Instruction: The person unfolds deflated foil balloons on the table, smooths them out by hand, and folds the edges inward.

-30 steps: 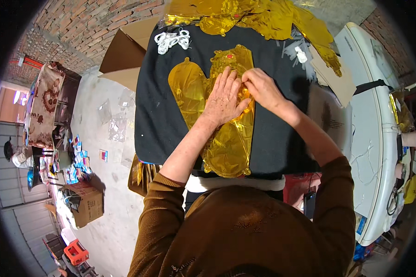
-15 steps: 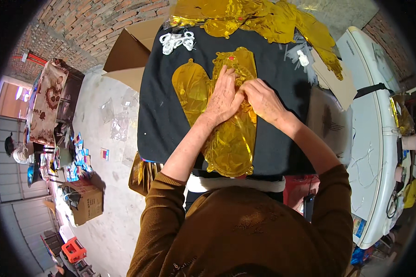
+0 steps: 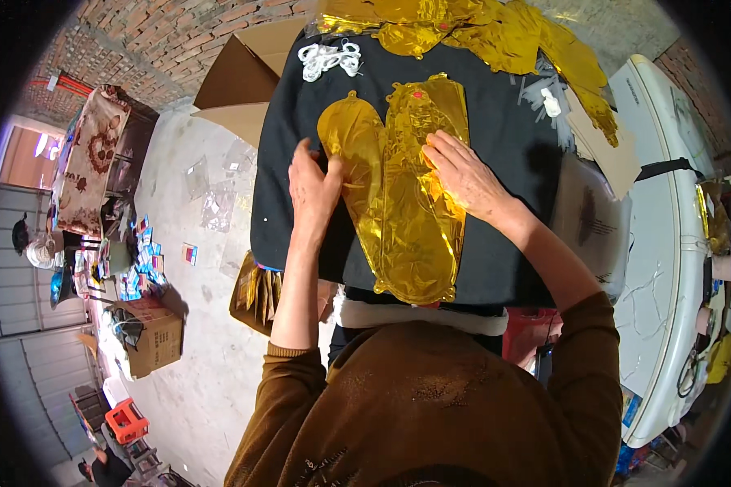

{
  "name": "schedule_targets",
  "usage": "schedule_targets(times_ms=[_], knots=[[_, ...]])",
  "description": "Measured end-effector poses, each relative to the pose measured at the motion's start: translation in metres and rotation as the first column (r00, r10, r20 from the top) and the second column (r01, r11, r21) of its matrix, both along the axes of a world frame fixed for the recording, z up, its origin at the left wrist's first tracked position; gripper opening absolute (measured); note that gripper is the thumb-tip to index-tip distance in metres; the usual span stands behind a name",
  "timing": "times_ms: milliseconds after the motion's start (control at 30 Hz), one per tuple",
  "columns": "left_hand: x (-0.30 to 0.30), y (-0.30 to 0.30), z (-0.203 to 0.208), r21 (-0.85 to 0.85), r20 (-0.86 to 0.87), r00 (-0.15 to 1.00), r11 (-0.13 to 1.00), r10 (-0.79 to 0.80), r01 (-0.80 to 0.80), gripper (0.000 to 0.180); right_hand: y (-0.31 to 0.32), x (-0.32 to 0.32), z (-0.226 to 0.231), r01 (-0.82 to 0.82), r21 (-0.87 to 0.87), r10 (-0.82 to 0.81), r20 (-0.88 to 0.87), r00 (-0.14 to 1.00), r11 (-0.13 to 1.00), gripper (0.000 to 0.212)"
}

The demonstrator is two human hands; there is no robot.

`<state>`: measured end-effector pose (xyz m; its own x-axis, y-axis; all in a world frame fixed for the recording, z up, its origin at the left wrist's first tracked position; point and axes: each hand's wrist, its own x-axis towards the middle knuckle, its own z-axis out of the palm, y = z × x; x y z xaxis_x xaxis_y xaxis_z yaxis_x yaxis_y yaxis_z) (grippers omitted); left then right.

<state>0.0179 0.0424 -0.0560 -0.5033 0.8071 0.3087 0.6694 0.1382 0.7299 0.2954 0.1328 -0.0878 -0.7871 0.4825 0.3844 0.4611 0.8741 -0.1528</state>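
A flat gold foil piece (image 3: pixel 418 243), which looks like an uninflated foil balloon, lies folded lengthwise on the black cloth (image 3: pixel 503 252), with a small red spot near its far end. Angled off to its left is a second gold foil lobe (image 3: pixel 353 134); whether the two are joined I cannot tell. My right hand (image 3: pixel 467 178) rests on the foil's right side, fingers stretched out and close together. Left of the lobe, my left hand (image 3: pixel 313 183) is open with thumb and fingers apart, its thumb at the lobe's edge. Neither hand grips anything.
More gold foil pieces (image 3: pixel 495 40) are heaped along the table's far edge. White string bundles (image 3: pixel 329 61) lie far left, clear plastic strips (image 3: pixel 536 97) far right. A cardboard box (image 3: pixel 244 73) stands beyond the left side, and a white appliance (image 3: pixel 666 235) flanks the right.
My left hand has lifted off the foil and moved left, its fingers spreading. My right hand has gone from pinching at the foil's middle to lying flat on it.
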Motion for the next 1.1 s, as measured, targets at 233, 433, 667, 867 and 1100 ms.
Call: schedule_targets(times_ms=[233,433,667,867,1100], knots=[[-0.002,-0.004,0.004,-0.274,0.23,0.973,0.957,-0.028,0.093,0.074,-0.001,-0.002,-0.006,0.032,0.011,-0.032,-0.007,0.999,0.999,0.047],[0.007,0.001,-0.004,-0.121,0.608,0.794,0.986,-0.016,0.112,0.061,-0.004,0.005,-0.003,0.026,0.009,-0.026,-0.027,0.999,1.0,0.047],[0.053,0.015,0.008,-0.016,0.054,0.973,0.974,-0.224,0.225,0.025,-0.004,0.014,0.002,0.049,-0.04,-0.049,0.001,0.999,0.998,0.049],[0.072,0.015,0.007,0.011,-0.355,0.825,0.881,-0.44,0.474,0.029,0.002,0.014,-0.002,0.043,-0.043,-0.042,0.022,0.999,0.998,0.04],[0.075,0.001,-0.003,-0.089,-0.374,0.704,0.779,-0.604,0.621,0.078,0.005,0.012,0.008,0.026,-0.141,-0.018,0.058,0.998,0.99,0.035]])
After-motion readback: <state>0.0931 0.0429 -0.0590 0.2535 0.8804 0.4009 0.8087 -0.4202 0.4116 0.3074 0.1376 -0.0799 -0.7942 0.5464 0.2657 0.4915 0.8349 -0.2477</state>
